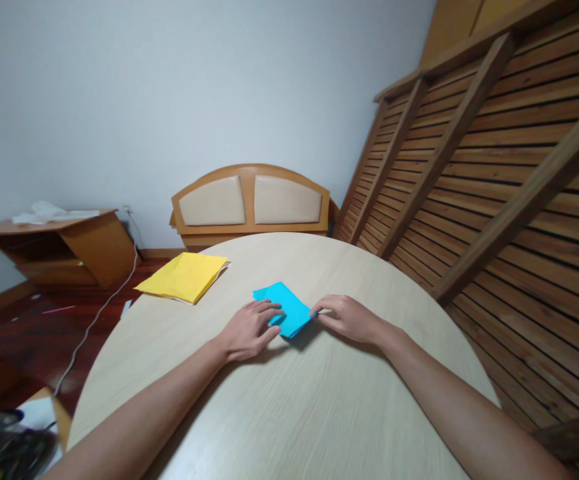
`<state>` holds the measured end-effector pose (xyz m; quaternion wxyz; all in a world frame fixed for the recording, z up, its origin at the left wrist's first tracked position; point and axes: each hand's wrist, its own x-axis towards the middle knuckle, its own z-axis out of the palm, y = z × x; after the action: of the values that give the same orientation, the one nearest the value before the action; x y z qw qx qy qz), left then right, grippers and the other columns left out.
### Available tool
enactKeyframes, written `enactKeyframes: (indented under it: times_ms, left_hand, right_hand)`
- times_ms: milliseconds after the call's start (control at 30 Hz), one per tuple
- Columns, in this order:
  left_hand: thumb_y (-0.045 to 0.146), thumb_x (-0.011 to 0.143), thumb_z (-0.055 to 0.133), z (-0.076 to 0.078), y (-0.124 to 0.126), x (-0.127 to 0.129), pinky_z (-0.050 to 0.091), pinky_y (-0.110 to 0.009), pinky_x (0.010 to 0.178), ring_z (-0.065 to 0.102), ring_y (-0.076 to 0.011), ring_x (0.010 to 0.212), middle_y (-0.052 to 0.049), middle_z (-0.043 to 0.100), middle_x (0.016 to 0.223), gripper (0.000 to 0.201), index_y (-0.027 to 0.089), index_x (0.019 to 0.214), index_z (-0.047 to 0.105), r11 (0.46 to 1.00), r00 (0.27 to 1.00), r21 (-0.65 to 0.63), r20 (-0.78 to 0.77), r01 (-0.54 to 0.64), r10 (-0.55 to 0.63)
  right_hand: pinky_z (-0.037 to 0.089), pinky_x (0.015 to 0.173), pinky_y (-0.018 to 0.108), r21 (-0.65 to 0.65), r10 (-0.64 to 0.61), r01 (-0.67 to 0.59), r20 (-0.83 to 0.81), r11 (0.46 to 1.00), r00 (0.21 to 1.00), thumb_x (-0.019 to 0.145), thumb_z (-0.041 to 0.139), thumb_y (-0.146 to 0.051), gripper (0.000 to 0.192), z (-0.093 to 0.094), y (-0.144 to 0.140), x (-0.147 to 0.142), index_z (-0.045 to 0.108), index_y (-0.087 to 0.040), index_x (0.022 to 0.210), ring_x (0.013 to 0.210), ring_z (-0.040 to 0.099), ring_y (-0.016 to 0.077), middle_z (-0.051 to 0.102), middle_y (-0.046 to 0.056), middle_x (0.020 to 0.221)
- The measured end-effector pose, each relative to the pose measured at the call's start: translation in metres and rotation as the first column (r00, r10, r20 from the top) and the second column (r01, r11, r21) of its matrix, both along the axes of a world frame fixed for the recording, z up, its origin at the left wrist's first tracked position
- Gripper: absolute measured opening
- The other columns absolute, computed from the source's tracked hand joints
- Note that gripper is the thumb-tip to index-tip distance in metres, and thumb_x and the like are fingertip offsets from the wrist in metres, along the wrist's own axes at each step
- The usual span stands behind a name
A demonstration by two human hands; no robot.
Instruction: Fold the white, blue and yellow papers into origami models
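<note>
A bright blue folded sheet of paper (290,308) lies at an angle on the round, pale wooden table (289,413). Its layers show along the near edge, and a small flap sticks out at its far left corner. My left hand (253,328) rests over the paper's left side, fingers stretched out and apart, some of them on the paper. At the right corner, the thumb and fingers of my right hand (345,316) pinch the blue paper's edge.
Yellow paper sheets (184,277) with white showing beneath sit at the table's left edge. Beyond stands a wooden headboard (249,200). A slatted wooden bed frame (469,180) leans along the right. At left are a low cabinet (89,243), a white cable (97,317) and a cluttered box (44,420).
</note>
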<state>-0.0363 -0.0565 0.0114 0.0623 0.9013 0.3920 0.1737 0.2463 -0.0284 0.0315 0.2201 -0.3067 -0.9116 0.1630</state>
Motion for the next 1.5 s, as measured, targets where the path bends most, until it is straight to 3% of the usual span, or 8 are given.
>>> enactKeyframes:
  times_ms: [200,433,733,1033,1167,1267,1367,1500]
  left_hand:
    - [0.052,0.086,0.056,0.002,-0.003,0.001,0.051,-0.040,0.092,0.064,-0.0270,0.106,-0.009,0.069,0.117,0.046,0.021,0.119,0.063,0.998,1.000,0.055,-0.010,-0.012,0.012]
    - [0.027,0.096,0.045,-0.007,0.004,0.002,0.050,-0.027,0.072,0.066,-0.0184,0.084,-0.006,0.071,0.094,0.022,0.021,0.091,0.066,0.989,0.991,0.126,-0.098,-0.082,0.095]
    - [0.032,0.098,0.047,-0.008,0.005,0.002,0.047,-0.025,0.065,0.067,-0.0159,0.070,-0.004,0.073,0.084,0.023,0.020,0.092,0.067,0.985,0.981,0.001,0.091,-0.175,0.174]
    - [0.037,0.096,0.047,-0.007,0.004,0.009,0.048,-0.026,0.064,0.069,-0.0181,0.073,-0.005,0.075,0.086,0.027,0.020,0.090,0.067,0.967,0.945,-0.148,0.226,-0.206,0.235]
    - [0.037,0.093,0.051,-0.012,0.006,0.011,0.048,-0.028,0.064,0.067,-0.0188,0.072,-0.006,0.074,0.088,0.032,0.018,0.118,0.059,0.948,0.920,-0.234,0.276,-0.216,0.277]
    - [0.033,0.092,0.053,-0.018,0.009,0.012,0.048,-0.029,0.067,0.066,-0.0180,0.074,-0.005,0.073,0.089,0.061,0.016,0.146,0.032,0.943,0.897,-0.277,0.344,-0.186,0.278]
    - [0.031,0.091,0.054,-0.021,0.010,0.011,0.049,-0.030,0.071,0.066,-0.0180,0.077,-0.005,0.072,0.090,0.074,0.014,0.153,0.017,0.946,0.898,-0.264,0.345,-0.187,0.273]
    - [0.031,0.091,0.054,-0.017,0.007,0.012,0.049,-0.033,0.074,0.064,-0.0194,0.078,-0.005,0.071,0.091,0.063,0.015,0.149,0.032,0.967,0.946,-0.163,0.230,-0.194,0.229]
  right_hand:
    - [0.047,0.083,0.031,0.025,-0.007,0.007,-0.031,1.000,1.000,0.091,0.054,-0.021,0.021,-0.001,0.003,0.003,0.072,-0.022,0.104,0.092,0.067,0.0208,0.074,0.006,0.101]
    - [0.049,0.080,0.031,-0.024,-0.046,0.045,-0.080,0.999,0.996,0.092,0.053,-0.023,0.022,0.000,0.000,0.000,0.071,-0.021,0.104,0.089,0.067,0.0201,0.074,0.006,0.100]
    - [0.051,0.084,0.034,-0.131,-0.153,0.126,-0.220,0.983,0.963,0.087,0.066,-0.036,0.039,-0.004,-0.003,-0.005,0.058,-0.025,0.124,0.100,0.065,0.0216,0.069,0.007,0.117]
    - [0.046,0.068,0.029,-0.171,-0.221,0.187,-0.209,0.968,0.953,0.091,0.060,-0.036,0.017,-0.019,0.006,-0.007,0.058,-0.019,0.095,0.077,0.065,0.0190,0.071,0.004,0.086]
    - [0.042,0.063,0.028,-0.212,-0.217,0.178,-0.175,0.961,0.961,0.095,0.055,-0.037,0.027,-0.024,0.006,-0.009,0.059,-0.018,0.113,0.070,0.062,0.0187,0.069,0.002,0.078]
    - [0.042,0.065,0.028,-0.213,-0.213,0.176,-0.166,0.961,0.963,0.096,0.052,-0.036,0.037,-0.028,0.008,-0.010,0.056,-0.017,0.128,0.071,0.061,0.0191,0.069,0.002,0.078]
    - [0.043,0.067,0.028,-0.224,-0.226,0.183,-0.180,0.957,0.957,0.096,0.052,-0.034,0.043,-0.031,0.008,-0.013,0.052,-0.016,0.135,0.073,0.061,0.0189,0.069,0.004,0.081]
    - [0.042,0.067,0.028,-0.199,-0.222,0.188,-0.165,0.962,0.961,0.096,0.052,-0.032,0.048,-0.031,0.008,-0.015,0.048,-0.016,0.141,0.072,0.057,0.0179,0.065,0.003,0.081]
